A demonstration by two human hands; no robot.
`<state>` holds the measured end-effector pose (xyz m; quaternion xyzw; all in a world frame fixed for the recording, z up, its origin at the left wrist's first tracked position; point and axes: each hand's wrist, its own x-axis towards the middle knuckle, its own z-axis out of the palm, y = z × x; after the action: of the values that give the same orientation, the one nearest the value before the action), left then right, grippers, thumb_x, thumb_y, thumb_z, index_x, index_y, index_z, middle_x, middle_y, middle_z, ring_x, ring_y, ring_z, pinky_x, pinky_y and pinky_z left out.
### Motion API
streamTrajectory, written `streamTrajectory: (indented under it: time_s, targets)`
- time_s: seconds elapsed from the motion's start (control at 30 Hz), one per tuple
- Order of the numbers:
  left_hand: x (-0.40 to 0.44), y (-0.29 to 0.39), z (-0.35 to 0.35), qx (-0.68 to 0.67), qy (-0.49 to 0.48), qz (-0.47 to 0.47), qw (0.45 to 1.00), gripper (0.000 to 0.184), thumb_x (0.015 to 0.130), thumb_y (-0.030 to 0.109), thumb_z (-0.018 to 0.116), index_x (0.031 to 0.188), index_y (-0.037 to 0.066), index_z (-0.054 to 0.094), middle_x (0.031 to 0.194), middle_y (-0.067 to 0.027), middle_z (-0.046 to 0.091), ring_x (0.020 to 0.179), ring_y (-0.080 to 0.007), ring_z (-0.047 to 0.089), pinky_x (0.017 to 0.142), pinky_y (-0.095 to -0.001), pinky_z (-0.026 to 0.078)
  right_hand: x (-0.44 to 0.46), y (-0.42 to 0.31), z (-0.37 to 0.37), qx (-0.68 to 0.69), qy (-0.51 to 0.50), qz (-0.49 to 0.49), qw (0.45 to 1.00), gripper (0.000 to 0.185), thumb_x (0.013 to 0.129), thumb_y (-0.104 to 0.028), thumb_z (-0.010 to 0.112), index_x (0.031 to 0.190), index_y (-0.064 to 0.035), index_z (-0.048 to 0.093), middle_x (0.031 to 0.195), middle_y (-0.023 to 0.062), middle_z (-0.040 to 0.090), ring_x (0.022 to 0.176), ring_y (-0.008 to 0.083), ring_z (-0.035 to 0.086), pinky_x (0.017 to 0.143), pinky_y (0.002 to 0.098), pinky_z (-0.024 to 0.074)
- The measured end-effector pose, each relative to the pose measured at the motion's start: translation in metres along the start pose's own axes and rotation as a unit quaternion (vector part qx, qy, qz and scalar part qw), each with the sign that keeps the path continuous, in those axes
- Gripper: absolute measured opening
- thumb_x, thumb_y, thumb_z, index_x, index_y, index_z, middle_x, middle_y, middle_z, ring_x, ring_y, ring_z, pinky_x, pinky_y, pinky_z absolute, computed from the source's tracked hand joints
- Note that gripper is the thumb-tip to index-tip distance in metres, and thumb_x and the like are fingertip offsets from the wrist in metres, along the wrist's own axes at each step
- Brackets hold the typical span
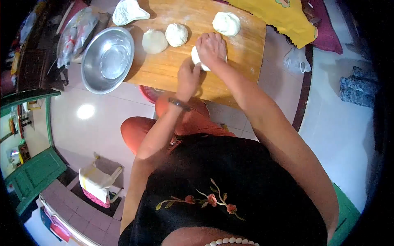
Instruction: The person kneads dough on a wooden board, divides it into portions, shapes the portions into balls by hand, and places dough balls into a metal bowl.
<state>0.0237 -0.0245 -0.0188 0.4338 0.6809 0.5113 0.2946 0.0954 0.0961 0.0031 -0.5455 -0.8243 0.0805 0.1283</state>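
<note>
- White dough piece (195, 56), on the wooden desk (247, 53): I find it directly beneath the right grip, its left side showing.
- Right grip (212, 49), bare hand: palm down over the dough piece, covering most of it; I cannot tell how far the fingers close around it.
- Left grip (189, 78), bare hand: at the near left edge of the same piece, thumb side against it; finger closure hidden from me.
- Pleated dough ball (177, 35): beyond the left grip, apart from both.
- Smooth dough round (154, 42): just left of that ball.
- Second pleated ball (226, 23): beyond the right grip, slightly right.
- Metal bowl (117, 62): at the desk's left edge.
</note>
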Motion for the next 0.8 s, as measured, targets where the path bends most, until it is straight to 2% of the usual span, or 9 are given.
streamTrajectory:
  time_s: [0.1,0.13,0.2,0.3,0.4,0.5,0.6,0.63,0.8]
  targets:
    - [0.023,-0.01,0.013,0.006,-0.015,-0.048,0.999,0.027,0.086,0.015,0.065,0.102,-0.006,0.059,0.085,-0.0231,0.065,0.078,-0.0379,0.063,0.073,-0.0446,0.05,0.02,0.013,0.024,0.057,-0.016,0.049,0.997,0.041,0.095,-0.037,0.047,0.102,-0.0021,0.068,0.107,0.0145,0.065,0.104,0.0311,0.057,0.089,0.0441,0.0453]
    - [0.029,0.001,0.015,-0.007,-0.024,-0.06,0.998,0.029,0.084,0.015,0.067,0.101,-0.007,0.058,0.085,-0.0244,0.064,0.079,-0.0384,0.062,0.074,-0.0453,0.049,0.023,0.021,0.019,0.239,-0.067,0.132,0.96,0.04,0.095,-0.037,0.047,0.1,-0.0019,0.067,0.107,0.0154,0.065,0.102,0.0317,0.056,0.089,0.0445,0.0449]
    - [0.026,0.006,0.03,0.101,0.099,0.076,0.987,0.037,0.079,0.007,0.073,0.108,-0.006,0.054,0.098,-0.0212,0.059,0.091,-0.0338,0.06,0.079,-0.0411,0.049,0.025,0.044,0.008,0.559,-0.174,0.275,0.763,0.04,0.094,-0.037,0.048,0.096,-0.0015,0.066,0.107,0.0171,0.063,0.1,0.0328,0.056,0.087,0.0454,0.0442]
    - [0.0,0.045,0.028,0.128,0.009,0.186,0.974,0.041,0.073,0.001,0.071,0.109,-0.001,0.052,0.105,-0.0218,0.052,0.098,-0.0403,0.054,0.083,-0.0448,0.047,-0.006,0.085,0.003,0.522,-0.096,0.248,0.811,0.032,0.094,-0.031,0.05,0.089,-0.0022,0.063,0.1,0.0186,0.061,0.094,0.0341,0.055,0.082,0.0456,0.0447]
    - [-0.012,0.043,0.03,0.177,-0.037,0.227,0.957,0.035,0.074,-0.003,0.064,0.107,0.001,0.054,0.108,-0.0224,0.051,0.1,-0.0427,0.052,0.082,-0.0473,0.048,-0.06,0.071,0.007,0.268,0.175,0.03,0.947,0.024,0.092,-0.026,0.054,0.082,-0.0045,0.061,0.093,0.0158,0.06,0.089,0.0338,0.055,0.075,0.0441,0.0464]
    - [-0.007,0.036,0.018,0.187,-0.051,0.198,0.961,0.031,0.079,-0.003,0.058,0.108,0.003,0.054,0.118,-0.0225,0.051,0.106,-0.0431,0.052,0.086,-0.0466,0.048,-0.07,0.045,-0.002,0.087,0.255,-0.148,0.952,0.021,0.09,-0.025,0.057,0.081,-0.007,0.063,0.087,0.0119,0.059,0.087,0.0318,0.056,0.076,0.0436,0.0472]
    - [0.007,0.027,0.012,0.183,-0.007,0.181,0.966,0.038,0.078,-0.004,0.058,0.115,0.004,0.053,0.126,-0.0237,0.049,0.111,-0.044,0.051,0.089,-0.0473,0.048,-0.047,0.032,-0.002,0.061,0.117,-0.087,0.987,0.011,0.088,-0.016,0.06,0.087,-0.0051,0.062,0.096,0.0131,0.061,0.088,0.0338,0.055,0.082,0.0457,0.0456]
    - [0.01,0.029,0.008,0.203,-0.002,0.222,0.954,0.047,0.077,-0.005,0.06,0.123,0.001,0.05,0.129,-0.0259,0.047,0.113,-0.0451,0.049,0.091,-0.0481,0.047,-0.033,0.034,0.005,0.025,0.126,-0.099,0.987,0.022,0.09,-0.029,0.058,0.088,-0.0087,0.068,0.091,0.0091,0.064,0.092,0.0285,0.058,0.082,0.0447,0.0466]
    - [0.002,0.024,0.004,0.028,-0.004,0.047,0.999,0.041,0.081,0.0,0.063,0.119,-0.007,0.049,0.118,-0.029,0.053,0.103,-0.0455,0.054,0.088,-0.0487,0.046,0.007,0.018,0.0,-0.026,0.055,-0.057,0.996,0.034,0.096,-0.033,0.048,0.092,-0.0059,0.068,0.099,0.014,0.066,0.099,0.0335,0.059,0.083,0.0482,0.0473]
